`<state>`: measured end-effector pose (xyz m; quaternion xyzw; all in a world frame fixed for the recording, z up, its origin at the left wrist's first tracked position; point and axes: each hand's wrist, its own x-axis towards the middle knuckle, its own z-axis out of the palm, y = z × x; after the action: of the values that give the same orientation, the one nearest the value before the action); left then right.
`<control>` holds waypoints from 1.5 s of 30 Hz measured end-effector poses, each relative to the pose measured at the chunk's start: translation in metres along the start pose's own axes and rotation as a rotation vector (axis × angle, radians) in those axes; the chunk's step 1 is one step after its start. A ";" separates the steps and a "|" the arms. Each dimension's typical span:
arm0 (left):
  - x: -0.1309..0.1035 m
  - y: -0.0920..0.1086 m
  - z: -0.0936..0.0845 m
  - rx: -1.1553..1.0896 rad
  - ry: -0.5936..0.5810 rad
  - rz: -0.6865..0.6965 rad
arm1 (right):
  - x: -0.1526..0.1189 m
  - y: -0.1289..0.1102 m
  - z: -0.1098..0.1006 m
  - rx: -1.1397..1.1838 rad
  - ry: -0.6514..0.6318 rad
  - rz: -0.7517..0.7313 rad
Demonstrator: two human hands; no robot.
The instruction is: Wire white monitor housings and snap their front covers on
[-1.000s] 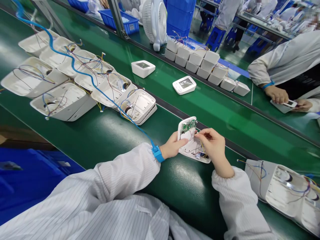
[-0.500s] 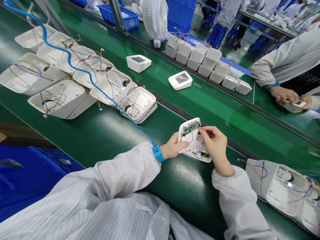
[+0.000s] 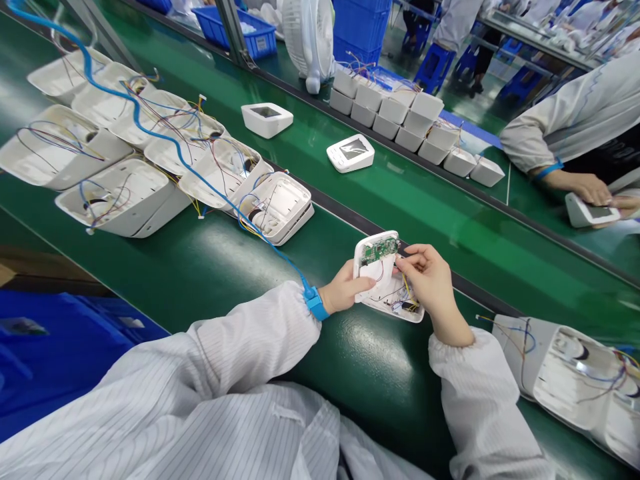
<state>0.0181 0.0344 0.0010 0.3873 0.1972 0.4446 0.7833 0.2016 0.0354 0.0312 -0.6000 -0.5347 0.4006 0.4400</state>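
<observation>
My left hand (image 3: 344,288) grips the edge of an upright white casing half (image 3: 371,271), thumb across its inner face. A green circuit board (image 3: 381,249) is fixed along the top of that half. Below it lies the other casing half (image 3: 373,305), open side up, with dark parts and thin wires inside. My right hand (image 3: 431,283) is beside the board's right end, thumb and forefinger pinched together. A yellow wire runs up from the lower half towards those fingertips. What they pinch is too small to make out. A blue wrist strap (image 3: 315,305) circles my left wrist.
Wired white casings (image 3: 283,203) crowd the bench on the left, more casings (image 3: 563,380) on the right. On the green belt (image 3: 300,150) sit two white devices with screens (image 3: 353,152). Stacked casings (image 3: 393,110) and a fan (image 3: 307,40) stand beyond. A co-worker's hand (image 3: 590,187) holds another device.
Both devices on the belt have shifted left. My right hand has moved slightly, and a yellow wire now shows below its fingers. The co-worker's device has turned, showing its screen.
</observation>
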 end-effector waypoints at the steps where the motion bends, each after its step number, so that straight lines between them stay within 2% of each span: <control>1: 0.001 0.000 -0.001 0.001 -0.001 0.000 | 0.000 -0.001 0.000 0.002 -0.006 0.012; 6: 0.004 0.001 -0.005 0.012 -0.024 -0.005 | 0.000 -0.004 0.000 -0.172 0.019 -0.041; 9: 0.005 0.001 -0.004 0.054 0.011 -0.005 | -0.002 -0.005 0.001 -0.336 0.041 -0.144; 12: 0.004 0.000 -0.003 0.198 0.044 -0.003 | -0.005 -0.007 0.002 -0.408 0.050 -0.271; 15: 0.002 0.000 -0.001 0.360 0.031 0.020 | -0.010 -0.009 0.002 -0.498 0.021 -0.424; 18: 0.001 -0.001 0.000 0.398 0.019 0.062 | -0.014 -0.011 0.003 -0.556 -0.002 -0.502; 22: 0.001 -0.004 -0.001 0.369 0.020 0.067 | -0.015 -0.013 0.004 -0.595 -0.095 -0.528; 27: 0.000 -0.002 -0.001 0.417 -0.009 0.065 | -0.014 -0.012 0.004 -0.535 -0.029 -0.500; 34: 0.000 -0.003 0.000 0.510 -0.037 0.100 | -0.014 -0.011 0.003 -0.511 -0.051 -0.554; 45: 0.000 -0.002 0.001 0.487 -0.016 0.017 | -0.015 -0.010 0.003 -0.508 -0.018 -0.595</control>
<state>0.0203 0.0337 -0.0003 0.5699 0.2890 0.3873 0.6647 0.1939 0.0215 0.0397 -0.5051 -0.7714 0.1156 0.3695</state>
